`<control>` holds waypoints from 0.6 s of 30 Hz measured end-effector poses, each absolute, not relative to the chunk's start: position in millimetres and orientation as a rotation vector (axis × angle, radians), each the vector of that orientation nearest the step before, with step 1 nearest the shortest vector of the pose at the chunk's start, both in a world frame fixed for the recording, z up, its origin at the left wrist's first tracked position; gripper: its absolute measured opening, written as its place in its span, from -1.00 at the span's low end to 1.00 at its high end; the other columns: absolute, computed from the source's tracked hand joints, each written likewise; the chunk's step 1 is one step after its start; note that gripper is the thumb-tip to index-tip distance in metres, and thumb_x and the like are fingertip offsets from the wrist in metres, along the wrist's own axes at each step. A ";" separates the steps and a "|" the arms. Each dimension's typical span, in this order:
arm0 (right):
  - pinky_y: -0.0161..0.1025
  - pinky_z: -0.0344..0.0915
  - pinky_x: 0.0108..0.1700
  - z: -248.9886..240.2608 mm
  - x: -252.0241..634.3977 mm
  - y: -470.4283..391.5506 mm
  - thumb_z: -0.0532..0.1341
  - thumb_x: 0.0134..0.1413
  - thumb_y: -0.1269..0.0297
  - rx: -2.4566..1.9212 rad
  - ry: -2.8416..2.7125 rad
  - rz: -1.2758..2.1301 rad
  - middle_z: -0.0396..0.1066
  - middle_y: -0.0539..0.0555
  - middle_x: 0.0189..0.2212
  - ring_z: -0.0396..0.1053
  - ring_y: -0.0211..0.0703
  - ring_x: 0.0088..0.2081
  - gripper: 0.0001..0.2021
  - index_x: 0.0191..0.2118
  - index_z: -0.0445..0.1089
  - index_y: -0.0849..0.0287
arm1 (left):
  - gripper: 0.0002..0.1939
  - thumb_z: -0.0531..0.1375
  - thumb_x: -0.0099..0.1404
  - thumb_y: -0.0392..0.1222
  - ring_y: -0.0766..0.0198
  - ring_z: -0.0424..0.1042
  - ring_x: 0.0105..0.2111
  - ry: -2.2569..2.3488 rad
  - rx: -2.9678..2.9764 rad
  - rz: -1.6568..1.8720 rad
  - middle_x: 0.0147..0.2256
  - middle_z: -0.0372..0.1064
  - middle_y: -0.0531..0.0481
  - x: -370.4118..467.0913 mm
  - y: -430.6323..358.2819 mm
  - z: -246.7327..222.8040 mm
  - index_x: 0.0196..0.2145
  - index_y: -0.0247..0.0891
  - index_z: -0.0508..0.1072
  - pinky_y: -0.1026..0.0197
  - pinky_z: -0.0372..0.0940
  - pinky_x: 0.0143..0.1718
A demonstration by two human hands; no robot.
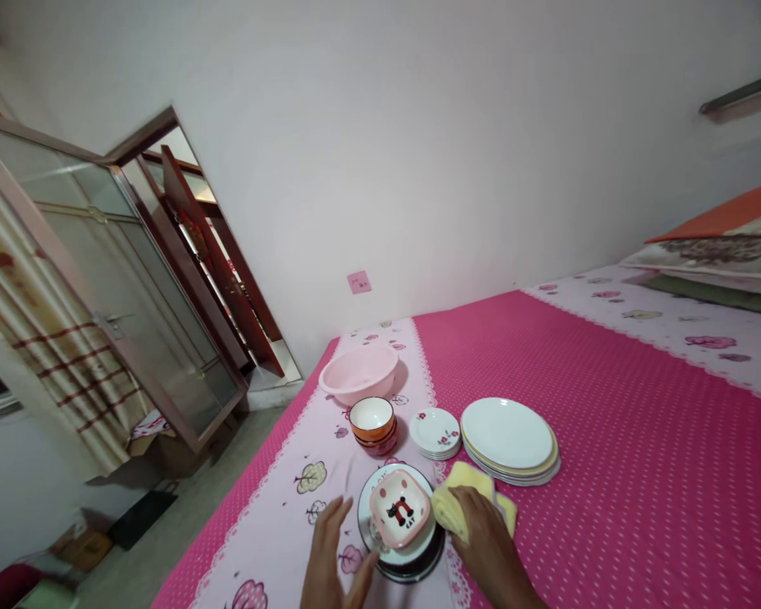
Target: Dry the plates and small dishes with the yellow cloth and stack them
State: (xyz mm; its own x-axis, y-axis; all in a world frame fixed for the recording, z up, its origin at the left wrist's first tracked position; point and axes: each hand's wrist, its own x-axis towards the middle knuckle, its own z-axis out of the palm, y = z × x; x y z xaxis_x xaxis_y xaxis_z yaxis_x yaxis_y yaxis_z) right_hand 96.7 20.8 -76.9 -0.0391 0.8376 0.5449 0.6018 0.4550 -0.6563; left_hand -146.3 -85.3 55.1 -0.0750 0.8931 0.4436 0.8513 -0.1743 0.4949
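Observation:
My left hand [333, 554] hovers at the left of a small pink square bowl [400, 509] with a black and red cat picture. Its fingers are apart and hold nothing. That bowl sits on a white plate [412, 551] with a dark rim, stacked over a black plate [422, 568]. On the right, my right hand [482, 529] grips a folded yellow cloth [466, 480] beside the bowl. Just behind are stacked orange and red bowls [372, 420], small flowered plates [435, 431] and large oval white plates [508, 433].
A pink basin [359, 373] rests near the wall on the bed's patterned pink cover [615, 406]. Folded bedding [729, 237] lies at the far right. Past the bed's left edge are the floor [196, 507] and an open glass door [133, 279].

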 end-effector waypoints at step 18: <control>0.02 0.37 0.06 -96.8 104.3 30.3 0.16 -0.10 0.49 -1.207 -1.820 0.164 0.47 0.17 0.00 0.44 0.13 0.03 -0.42 0.12 0.26 0.06 | 0.25 0.42 -0.29 -0.28 -0.09 -0.07 0.40 1.873 1.865 0.366 0.41 -0.09 -0.27 -83.8 2.9 60.7 0.40 -0.27 0.08 0.05 -0.02 0.35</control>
